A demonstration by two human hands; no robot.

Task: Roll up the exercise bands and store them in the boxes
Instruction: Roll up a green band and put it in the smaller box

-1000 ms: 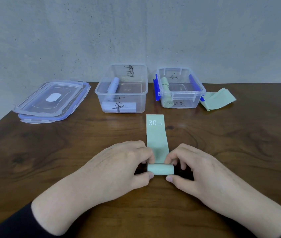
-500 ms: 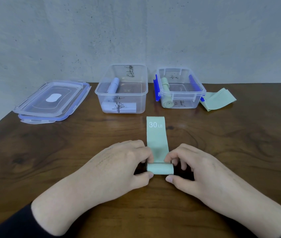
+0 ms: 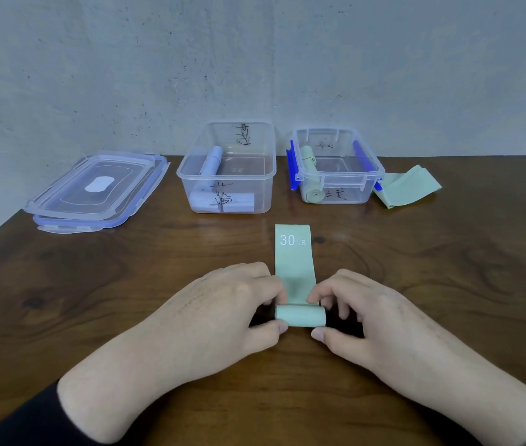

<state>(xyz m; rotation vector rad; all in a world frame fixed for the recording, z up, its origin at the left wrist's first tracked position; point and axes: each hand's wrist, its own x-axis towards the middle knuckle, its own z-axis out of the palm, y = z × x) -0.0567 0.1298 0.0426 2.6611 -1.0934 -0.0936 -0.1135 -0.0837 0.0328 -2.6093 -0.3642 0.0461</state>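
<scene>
— While the near end of the band (image 3: 294,268) is already wound into a short roll (image 3: 299,315), the rest lies flat on the table (image 3: 94,300), running away from the person toward the boxes, with "30 LB" printed at the far end.

— And the hands?

— Both are on the roll. The left hand (image 3: 223,310) pinches its left end, thumb on the near side and fingers curled over the far side. The right hand (image 3: 364,312) does the same at the right end. Neither is open; each holds the roll between thumb and curled fingers.

— So which step is this?

— Rolling, I'd say about a third done, judging by how much flat band is left ahead of the roll.

— What does the next move call for?

— Probably turning the roll forward with even pressure from both sides, so the edges stay lined up and it doesn't cone out. It likely needs to stay tight, or the stretchy material may spring loose.

— Then where does it go?

— Likely the right box (image 3: 339,188), which already holds a green roll (image 3: 311,175) along its left wall. The left box (image 3: 228,204) holds pale lavender rolls. Another green band (image 3: 408,188) lies unrolled just right of the right box, so more work remains. Two lids (image 3: 97,191) sit stacked at the far left.
</scene>
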